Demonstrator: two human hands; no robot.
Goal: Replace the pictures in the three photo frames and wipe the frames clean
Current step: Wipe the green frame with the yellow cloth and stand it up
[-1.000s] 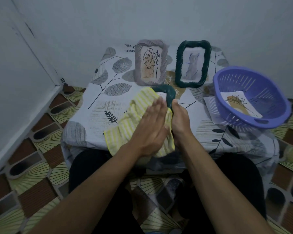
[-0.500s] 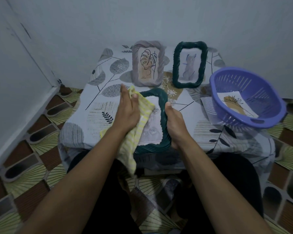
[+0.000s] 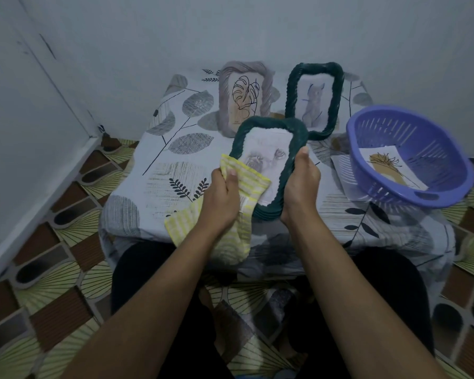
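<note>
I hold a dark green rope-edged photo frame (image 3: 296, 138) tilted up over the table's near edge. My right hand (image 3: 300, 184) grips its right side. My left hand (image 3: 223, 195) grips a yellow striped cloth (image 3: 246, 181) pressed against the frame's lower left and its picture. Behind, a grey frame (image 3: 226, 86) with a leaf drawing and a second dark green frame (image 3: 335, 77) with an animal drawing stand upright against the wall.
A purple plastic basket (image 3: 378, 184) sits at the table's right, tilted, with a picture (image 3: 389, 170) inside and a sheet of paper under it. A leaf-print cloth (image 3: 159, 170) covers the low table. Walls close in behind and to the left. My knees are under the near edge.
The frame has been lifted from lying flat to tilted up toward me. My left hand with the cloth moved from the frame's upper left down to its lower left.
</note>
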